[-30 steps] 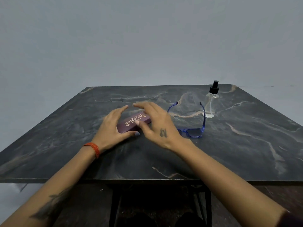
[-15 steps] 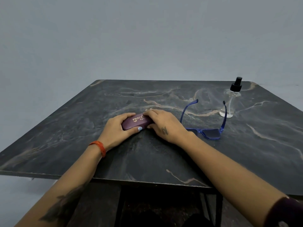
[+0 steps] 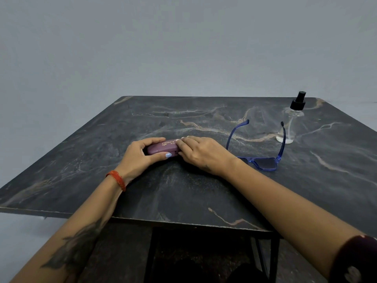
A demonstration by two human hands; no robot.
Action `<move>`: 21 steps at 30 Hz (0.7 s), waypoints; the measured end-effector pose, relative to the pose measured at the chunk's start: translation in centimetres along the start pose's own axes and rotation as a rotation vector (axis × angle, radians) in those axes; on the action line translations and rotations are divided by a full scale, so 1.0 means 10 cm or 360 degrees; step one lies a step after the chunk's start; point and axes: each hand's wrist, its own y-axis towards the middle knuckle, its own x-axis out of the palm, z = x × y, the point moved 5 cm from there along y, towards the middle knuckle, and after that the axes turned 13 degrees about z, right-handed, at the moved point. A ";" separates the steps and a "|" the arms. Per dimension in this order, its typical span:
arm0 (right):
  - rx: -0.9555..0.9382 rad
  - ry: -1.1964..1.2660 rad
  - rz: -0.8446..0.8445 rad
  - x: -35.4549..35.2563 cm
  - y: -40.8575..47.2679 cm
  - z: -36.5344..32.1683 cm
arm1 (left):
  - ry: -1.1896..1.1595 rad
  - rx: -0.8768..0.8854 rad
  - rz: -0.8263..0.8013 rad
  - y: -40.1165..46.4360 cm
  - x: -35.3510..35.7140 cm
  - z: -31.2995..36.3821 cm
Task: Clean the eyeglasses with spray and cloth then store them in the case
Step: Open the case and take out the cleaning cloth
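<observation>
Both grips are on the purple case [image 3: 163,148] near the surface's [image 3: 81,160] middle: left hand [image 3: 140,155] wraps its left end, right hand [image 3: 201,153] curls over its right. Hard-shelled, probably sprung; pry at the seam. Blue eyeglasses [image 3: 263,158] lie just right: light, fragile.

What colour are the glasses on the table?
Blue: the glasses have a see-through blue frame, shown in the head view.
</observation>
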 end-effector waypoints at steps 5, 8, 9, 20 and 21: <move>-0.0077 -0.0050 0.0050 0.00 0.01 0.00 | -0.0044 -0.0016 0.0003 0.00 0.00 0.00; -0.0072 -0.0047 0.0041 0.01 0.00 0.00 | -0.0052 -0.0021 -0.0004 0.00 0.00 0.00; -0.0075 -0.0050 0.0041 0.01 -0.01 0.00 | -0.0055 -0.0020 -0.0007 0.00 0.00 0.01; 0.0026 0.0047 0.0014 -0.03 0.02 0.04 | -0.0060 -0.0002 -0.0016 -0.02 0.00 0.01; 0.0091 0.0124 -0.0028 -0.04 0.02 0.05 | -0.0054 0.0007 -0.0022 -0.02 0.00 0.02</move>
